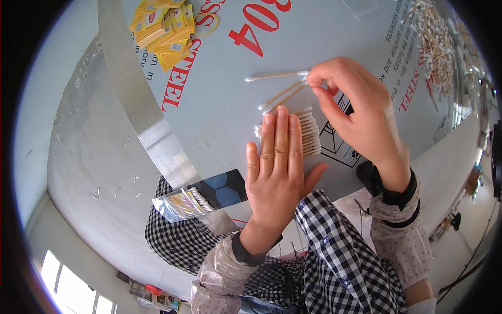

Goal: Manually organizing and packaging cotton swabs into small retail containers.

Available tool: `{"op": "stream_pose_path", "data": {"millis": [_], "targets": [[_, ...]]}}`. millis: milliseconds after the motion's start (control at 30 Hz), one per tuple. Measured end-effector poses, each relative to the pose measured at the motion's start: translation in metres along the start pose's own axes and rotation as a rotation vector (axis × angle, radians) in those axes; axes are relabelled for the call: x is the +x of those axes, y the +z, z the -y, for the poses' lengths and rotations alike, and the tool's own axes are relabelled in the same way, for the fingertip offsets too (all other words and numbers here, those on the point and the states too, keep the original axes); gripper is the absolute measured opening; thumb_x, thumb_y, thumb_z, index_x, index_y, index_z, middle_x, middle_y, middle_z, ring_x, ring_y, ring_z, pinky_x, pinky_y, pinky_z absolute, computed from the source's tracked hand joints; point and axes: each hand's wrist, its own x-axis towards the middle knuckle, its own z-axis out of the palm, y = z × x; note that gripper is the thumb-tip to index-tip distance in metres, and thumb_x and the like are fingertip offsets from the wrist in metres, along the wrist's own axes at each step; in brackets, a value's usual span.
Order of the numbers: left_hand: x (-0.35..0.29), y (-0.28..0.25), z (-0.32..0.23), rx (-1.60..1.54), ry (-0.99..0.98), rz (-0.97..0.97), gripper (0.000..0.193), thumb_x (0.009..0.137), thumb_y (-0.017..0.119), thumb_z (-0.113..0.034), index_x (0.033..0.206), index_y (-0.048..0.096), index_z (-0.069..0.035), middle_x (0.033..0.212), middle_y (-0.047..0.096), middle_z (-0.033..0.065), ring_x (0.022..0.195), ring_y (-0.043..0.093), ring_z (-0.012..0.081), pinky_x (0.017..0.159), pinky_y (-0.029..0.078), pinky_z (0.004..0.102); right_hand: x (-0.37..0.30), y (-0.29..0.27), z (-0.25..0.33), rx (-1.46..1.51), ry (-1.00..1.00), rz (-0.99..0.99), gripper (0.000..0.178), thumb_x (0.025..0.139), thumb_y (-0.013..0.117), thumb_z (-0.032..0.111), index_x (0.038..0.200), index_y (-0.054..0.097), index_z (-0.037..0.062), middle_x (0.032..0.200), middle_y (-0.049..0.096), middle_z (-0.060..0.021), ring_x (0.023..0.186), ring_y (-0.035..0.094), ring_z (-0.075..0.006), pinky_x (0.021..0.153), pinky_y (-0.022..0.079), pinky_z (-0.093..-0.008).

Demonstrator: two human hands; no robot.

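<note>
My left hand (pixel 276 172) lies flat, fingers stretched out, over a neat row of cotton swabs (pixel 312 135). White tips stick out on both sides of its fingers; the middle of the row is hidden under them. Just beyond, my right hand (pixel 361 104) pinches thumb and forefinger at the near-right ends of a few loose swabs. One of these swabs (pixel 277 76) points left, and two others (pixel 282 97) slant down toward the left fingertips. Left of my left wrist, a clear packet of cotton swabs (pixel 189 203) rests at the table edge.
The grey film-covered metal table (pixel 219 99) carries large red and black printing. At its far left lies a stack of yellow packets (pixel 167 34) beside a yellow rubber band (pixel 208 24). A big heap of loose cotton swabs (pixel 438 52) is at the far right. Checked cloth (pixel 334 235) covers my lap.
</note>
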Motion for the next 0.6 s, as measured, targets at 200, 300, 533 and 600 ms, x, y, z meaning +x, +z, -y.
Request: {"op": "stream_pose_path", "data": {"millis": [200, 300, 533, 600], "targets": [[0.0003, 0.0005, 0.0002, -0.007, 0.003, 0.002, 0.077, 0.094, 0.044, -0.061, 0.146, 0.045, -0.005, 0.153, 0.043, 0.0096, 0.144, 0.037, 0.0235, 0.119, 0.015, 0.0457, -0.0005, 0.0014, 0.0018, -0.116, -0.082, -0.003, 0.022, 0.078, 0.065, -0.007, 0.092, 0.054, 0.0068, 0.079, 0.060, -0.0046, 0.070, 0.060, -0.0257, 0.057, 0.048, -0.0360], [0.0000, 0.0002, 0.0002, -0.008, 0.002, -0.008, 0.075, 0.095, 0.044, -0.060, 0.145, 0.045, -0.004, 0.153, 0.043, 0.0098, 0.144, 0.037, 0.0235, 0.119, 0.015, 0.0458, -0.0007, -0.0006, 0.0030, -0.020, -0.063, -0.005, 0.021, 0.080, 0.066, -0.011, 0.095, 0.059, 0.0019, 0.086, 0.063, -0.0064, 0.067, 0.057, -0.0201, 0.059, 0.048, -0.0294], [-0.0004, 0.0014, 0.0008, -0.010, 0.007, -0.011, 0.075, 0.095, 0.043, -0.060, 0.145, 0.045, -0.004, 0.153, 0.043, 0.0099, 0.144, 0.037, 0.0236, 0.120, 0.015, 0.0454, 0.0059, 0.0040, 0.0031, -0.077, -0.087, 0.021, 0.023, 0.078, 0.067, -0.009, 0.095, 0.058, 0.0033, 0.085, 0.062, -0.0064, 0.066, 0.056, -0.0226, 0.059, 0.047, -0.0313], [-0.0002, 0.0014, 0.0005, -0.009, 0.007, -0.014, 0.075, 0.095, 0.043, -0.060, 0.146, 0.045, -0.004, 0.153, 0.043, 0.0099, 0.143, 0.037, 0.0237, 0.120, 0.015, 0.0453, 0.0079, 0.0026, 0.0054, -0.136, -0.125, 0.040, 0.023, 0.076, 0.067, -0.008, 0.093, 0.057, 0.0034, 0.084, 0.061, -0.0067, 0.066, 0.057, -0.0239, 0.058, 0.047, -0.0326]]}}
